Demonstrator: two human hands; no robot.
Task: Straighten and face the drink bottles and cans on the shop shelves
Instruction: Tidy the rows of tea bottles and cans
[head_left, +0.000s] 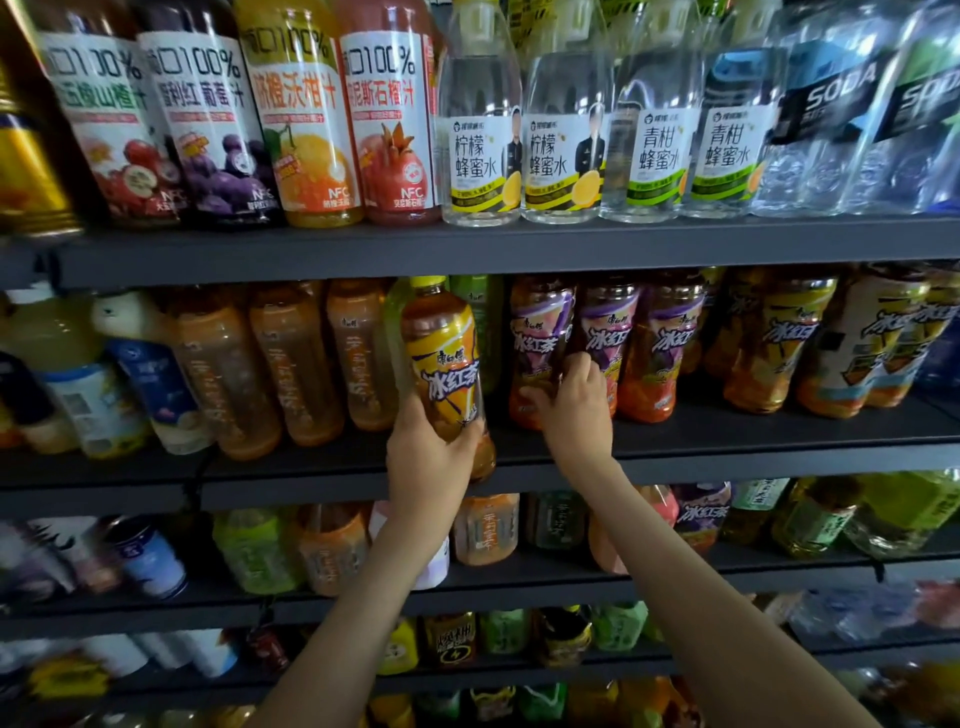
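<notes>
Yellow tea bottle (441, 358) sits at frame centre, at the front lip of the middle shelf (753, 447), tilted slightly left with its label facing out. Whether its base rests on the shelf cannot be told. The left hand (431, 452) grips its lower half, with fingers and thumb wrapped round it. Just to the right, the right hand (574, 410) reaches onto the same shelf and holds the lower part of a purple tea bottle (537, 332). Its thumb is on the bottle's left side, and its fingers curl round the right, squeezed in against the next purple one.

The shelving is dark grey metal, in tiers running the full width of the frame and packed with drinks. On the top shelf (467, 249), juice bottles (208, 119) stand at upper left, clear honey-water bottles (480, 130) in the upper middle, and soda bottles (831, 130) at upper right, blurred.

On the middle shelf, orange bottles (291, 364) left of the held one lean leftwards in a tight row. A green bottle (480, 312) stands right behind the yellow tea bottle. More yellow-labelled tea bottles fill the right end.

Both forearms cross in front of the third shelf (519, 592). It carries a blue can (148, 561) at lower left and green and orange bottles, all blurred. The lower tiers at the bottom edge are too blurred to read.
</notes>
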